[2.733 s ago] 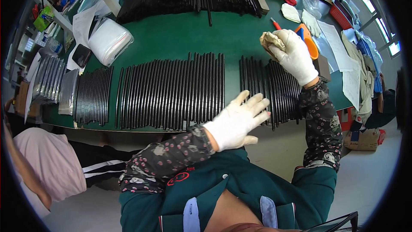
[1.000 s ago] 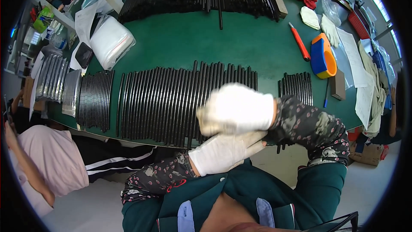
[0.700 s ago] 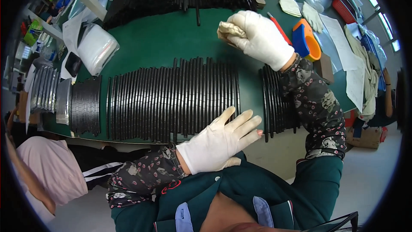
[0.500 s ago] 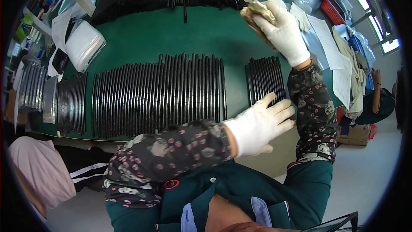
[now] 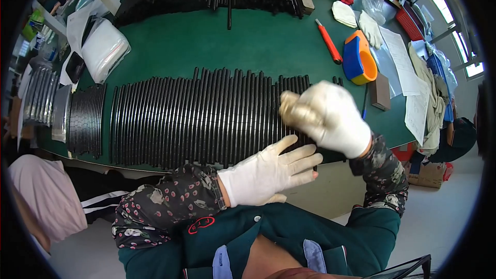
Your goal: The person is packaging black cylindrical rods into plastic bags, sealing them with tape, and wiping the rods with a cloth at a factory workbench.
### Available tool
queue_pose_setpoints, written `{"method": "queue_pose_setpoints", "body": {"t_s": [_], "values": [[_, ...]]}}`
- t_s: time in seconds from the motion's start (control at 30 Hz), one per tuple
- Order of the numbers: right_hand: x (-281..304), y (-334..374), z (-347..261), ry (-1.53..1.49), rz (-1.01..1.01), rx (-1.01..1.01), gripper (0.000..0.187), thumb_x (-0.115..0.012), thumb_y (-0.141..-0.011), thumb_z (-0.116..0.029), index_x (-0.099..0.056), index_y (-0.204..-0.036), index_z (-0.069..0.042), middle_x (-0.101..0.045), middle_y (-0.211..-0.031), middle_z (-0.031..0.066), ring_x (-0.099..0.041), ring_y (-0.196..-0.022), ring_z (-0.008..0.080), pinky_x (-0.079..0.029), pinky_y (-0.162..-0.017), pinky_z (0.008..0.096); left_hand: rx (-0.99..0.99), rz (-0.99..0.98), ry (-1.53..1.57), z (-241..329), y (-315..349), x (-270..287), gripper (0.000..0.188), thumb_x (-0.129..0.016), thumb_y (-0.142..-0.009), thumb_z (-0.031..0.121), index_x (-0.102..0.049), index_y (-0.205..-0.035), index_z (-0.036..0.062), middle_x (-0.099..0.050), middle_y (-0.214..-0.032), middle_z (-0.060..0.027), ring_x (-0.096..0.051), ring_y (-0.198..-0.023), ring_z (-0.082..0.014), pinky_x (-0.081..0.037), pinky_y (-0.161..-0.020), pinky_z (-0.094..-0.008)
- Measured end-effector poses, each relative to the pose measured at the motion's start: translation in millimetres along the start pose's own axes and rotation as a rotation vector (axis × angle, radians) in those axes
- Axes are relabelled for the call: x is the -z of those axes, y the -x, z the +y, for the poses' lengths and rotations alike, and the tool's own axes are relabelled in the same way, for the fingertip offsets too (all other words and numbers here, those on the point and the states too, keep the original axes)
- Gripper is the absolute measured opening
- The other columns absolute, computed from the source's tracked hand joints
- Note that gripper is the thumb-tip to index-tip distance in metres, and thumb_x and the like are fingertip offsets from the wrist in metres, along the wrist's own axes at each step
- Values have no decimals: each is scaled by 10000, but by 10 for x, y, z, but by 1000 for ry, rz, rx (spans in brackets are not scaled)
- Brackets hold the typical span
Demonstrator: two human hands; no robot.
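Black rods (image 5: 206, 116) lie packed side by side (left hand (image 5: 271, 173) flat, right hand (image 5: 330, 116) clutching tan wad (image 5: 292, 108)).

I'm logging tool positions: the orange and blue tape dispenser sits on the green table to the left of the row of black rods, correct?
Not quite. The head view shows the orange and blue tape dispenser on the green table to the right of the row of black rods, beyond the right hand.

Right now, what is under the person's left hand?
Under the left hand lie the near ends of the black rods, in a row on the green table. The glove covers the rod ends and the table edge beneath it.
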State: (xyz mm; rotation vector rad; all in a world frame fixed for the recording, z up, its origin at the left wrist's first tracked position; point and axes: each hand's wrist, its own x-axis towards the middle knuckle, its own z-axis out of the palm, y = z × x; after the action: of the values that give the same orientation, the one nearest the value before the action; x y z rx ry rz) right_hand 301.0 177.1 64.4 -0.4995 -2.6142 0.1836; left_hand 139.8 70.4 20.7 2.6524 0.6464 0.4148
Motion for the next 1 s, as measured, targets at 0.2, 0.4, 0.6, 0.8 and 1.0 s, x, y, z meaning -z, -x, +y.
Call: {"method": "queue_pose_setpoints", "body": {"t_s": [0.2,0.4,0.6,0.8,1.0], "values": [[-432,-214,288,35,-86,178,234,-616,-842,-316,-583,-766,-97,-559,-720,71,-568,-665,243,-475,-562,354,70,-135,-85,45,1,2,717,-731,-710,340,-467,-1326,86,-400,-1417,-94,-315,-1356,-231,-216,-1127,-445],[-466,-367,209,-128,42,132,232,-592,-850,-302,-576,-738,-100,-537,-661,75,-574,-645,257,-475,-563,362,98,-128,-39,0,84,-93,727,-735,-709,330,-459,-1336,87,-388,-1429,-101,-338,-1345,-233,-247,-1118,-425],[-568,-507,624,311,-1,85,234,-612,-849,-326,-617,-811,-94,-561,-696,64,-569,-685,251,-448,-596,355,57,-143,-28,16,-33,51,725,-754,-688,304,-472,-1314,73,-397,-1409,-117,-340,-1339,-245,-262,-1115,-415],[-443,-361,-92,-258,-614,246,90,-627,-818,-270,-624,-868,-196,-550,-750,18,-540,-689,216,-390,-611,350,170,-190,277,13,36,-113,693,-735,-687,297,-501,-1292,52,-408,-1393,-122,-326,-1350,-239,-219,-1138,-423],[-585,-593,638,-154,27,-104,195,-680,-797,-226,-615,-875,-60,-609,-812,97,-597,-812,303,-481,-728,388,62,-156,34,-35,0,60,728,-754,-691,317,-475,-1309,52,-389,-1422,-125,-327,-1352,-249,-243,-1129,-427]]}}
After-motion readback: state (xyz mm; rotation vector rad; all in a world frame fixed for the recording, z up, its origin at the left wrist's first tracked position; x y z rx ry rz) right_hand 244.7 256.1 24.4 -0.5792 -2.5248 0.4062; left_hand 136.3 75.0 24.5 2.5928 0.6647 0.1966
